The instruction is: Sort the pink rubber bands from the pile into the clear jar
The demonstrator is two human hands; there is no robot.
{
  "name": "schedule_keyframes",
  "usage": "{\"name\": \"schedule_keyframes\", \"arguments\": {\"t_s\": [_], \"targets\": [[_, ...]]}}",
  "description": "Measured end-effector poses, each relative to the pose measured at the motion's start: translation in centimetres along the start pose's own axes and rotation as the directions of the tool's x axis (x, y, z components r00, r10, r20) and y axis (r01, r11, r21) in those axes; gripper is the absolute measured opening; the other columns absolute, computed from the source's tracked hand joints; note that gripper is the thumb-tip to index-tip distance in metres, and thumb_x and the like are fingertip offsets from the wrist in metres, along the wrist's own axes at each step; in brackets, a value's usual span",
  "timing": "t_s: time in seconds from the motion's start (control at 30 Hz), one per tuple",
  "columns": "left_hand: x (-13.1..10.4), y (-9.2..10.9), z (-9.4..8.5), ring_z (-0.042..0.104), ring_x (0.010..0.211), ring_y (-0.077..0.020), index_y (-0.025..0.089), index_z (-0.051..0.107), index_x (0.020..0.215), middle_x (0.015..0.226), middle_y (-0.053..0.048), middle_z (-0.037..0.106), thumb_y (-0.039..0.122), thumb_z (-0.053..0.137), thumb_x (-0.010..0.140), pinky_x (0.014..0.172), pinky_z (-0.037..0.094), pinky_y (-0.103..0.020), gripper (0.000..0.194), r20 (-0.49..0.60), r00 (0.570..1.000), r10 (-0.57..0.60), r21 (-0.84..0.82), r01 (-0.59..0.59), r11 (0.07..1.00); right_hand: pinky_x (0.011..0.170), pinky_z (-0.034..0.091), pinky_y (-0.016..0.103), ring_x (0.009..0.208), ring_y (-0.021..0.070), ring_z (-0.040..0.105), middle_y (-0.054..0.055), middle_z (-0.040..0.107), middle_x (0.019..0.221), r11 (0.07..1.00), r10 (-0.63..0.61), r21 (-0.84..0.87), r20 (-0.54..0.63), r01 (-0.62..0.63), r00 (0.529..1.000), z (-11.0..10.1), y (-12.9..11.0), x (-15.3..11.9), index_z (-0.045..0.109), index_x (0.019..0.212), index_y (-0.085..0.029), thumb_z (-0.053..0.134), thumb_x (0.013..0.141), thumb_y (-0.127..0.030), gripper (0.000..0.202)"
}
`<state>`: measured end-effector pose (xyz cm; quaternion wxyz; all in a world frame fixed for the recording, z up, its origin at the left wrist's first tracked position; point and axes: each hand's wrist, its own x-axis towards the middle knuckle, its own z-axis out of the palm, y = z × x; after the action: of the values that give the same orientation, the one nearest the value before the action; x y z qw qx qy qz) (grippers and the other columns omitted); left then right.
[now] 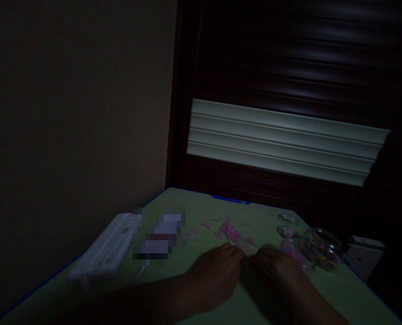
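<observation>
Both hands meet low over the pale green table (201, 225), close to a scattered pile of small pink pieces (231, 231). My left hand (217, 273) has its fingers bent and pressed together. Facing it, my right hand (277, 266) is closed in the same way, its fingertips almost touching the left ones. Whatever sits between the fingertips is too dark and small to make out. Just beyond my right hand stand clear round containers, one with pink pieces (292, 253) inside and one with colourful rings (324, 257).
A white case (104, 246) lies at the table's left side, beside a pixelated flat item (160, 234). A clear lid (288, 219) rests near the far right corner. A white box (365, 255) stands beyond the right edge. Wall and dark slatted panel border the table; light is dim.
</observation>
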<state>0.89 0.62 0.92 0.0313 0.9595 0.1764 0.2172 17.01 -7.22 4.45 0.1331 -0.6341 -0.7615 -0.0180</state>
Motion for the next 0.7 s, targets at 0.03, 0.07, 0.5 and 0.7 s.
{"name": "schedule_keyframes", "arguments": {"t_s": [0.03, 0.07, 0.5, 0.7], "targets": [[0.0, 0.0, 0.0, 0.054, 0.082, -0.0176, 0.016, 0.050, 0.091, 0.089, -0.005, 0.057, 0.010, 0.038, 0.088, 0.075, 0.044, -0.029, 0.014, 0.001, 1.000, -0.001, 0.009, 0.001, 1.000, 0.057, 0.036, 0.019, 0.067, 0.0130, 0.057, 0.003, 0.064, 0.076, 1.000, -0.005, 0.001, 0.015, 0.005, 1.000, 0.1, 0.1, 0.1, 0.066, 0.075, -0.018, 0.050, 0.077, -0.006, 0.021], [0.0, 0.0, 0.0, 0.054, 0.082, -0.0176, 0.016, 0.050, 0.091, 0.088, -0.005, 0.057, 0.011, 0.038, 0.088, 0.076, 0.044, -0.030, 0.014, 0.000, 1.000, -0.003, 0.015, 0.003, 1.000, 0.058, 0.037, 0.019, 0.067, 0.0131, 0.057, 0.004, 0.064, 0.076, 1.000, -0.003, 0.000, 0.024, 0.003, 1.000, 0.1, 0.2, 0.1, 0.066, 0.075, -0.018, 0.050, 0.076, -0.006, 0.021], [0.1, 0.2, -0.1, 0.054, 0.083, -0.0169, 0.016, 0.052, 0.090, 0.089, -0.003, 0.058, 0.010, 0.040, 0.089, 0.074, 0.043, -0.028, 0.013, -0.007, 1.000, 0.018, 0.014, -0.018, 1.000, 0.062, 0.038, 0.020, 0.071, 0.0140, 0.058, 0.005, 0.065, 0.082, 1.000, -0.001, -0.006, 0.049, 0.002, 0.999, -0.2, 0.6, 0.0, 0.065, 0.080, -0.017, 0.047, 0.071, -0.004, 0.024], [0.1, 0.1, -0.2, 0.053, 0.080, -0.0167, 0.016, 0.052, 0.087, 0.085, -0.003, 0.057, 0.011, 0.038, 0.090, 0.074, 0.043, -0.028, 0.015, -0.002, 1.000, 0.029, 0.026, -0.028, 0.999, 0.059, 0.036, 0.020, 0.068, 0.0132, 0.059, 0.004, 0.065, 0.079, 0.995, 0.008, -0.097, 0.047, -0.003, 0.999, -0.9, 1.0, 0.0, 0.065, 0.077, -0.017, 0.047, 0.073, -0.002, 0.024]]}}
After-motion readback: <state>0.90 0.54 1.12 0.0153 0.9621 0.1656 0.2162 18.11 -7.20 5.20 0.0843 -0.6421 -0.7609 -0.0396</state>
